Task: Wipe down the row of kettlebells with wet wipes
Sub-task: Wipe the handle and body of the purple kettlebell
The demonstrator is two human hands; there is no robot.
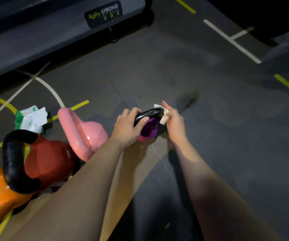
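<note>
A purple kettlebell (149, 129) with a glossy black handle stands on the grey floor at the right end of the row. My left hand (127, 126) grips the left part of that handle. My right hand (174, 121) holds a white wet wipe (163, 113) wrapped against the handle's right end. To the left lie a pink kettlebell (84, 133), a red kettlebell (48, 159) with a black handle, and an orange kettlebell (1, 193) at the frame's edge. My forearms hide part of the purple bell's body.
A green and white wet wipe pack (31, 120) lies on the floor behind the pink and red bells. A grey machine base (53, 32) marked BODY STRONG runs along the top left. Yellow and white lines cross the floor.
</note>
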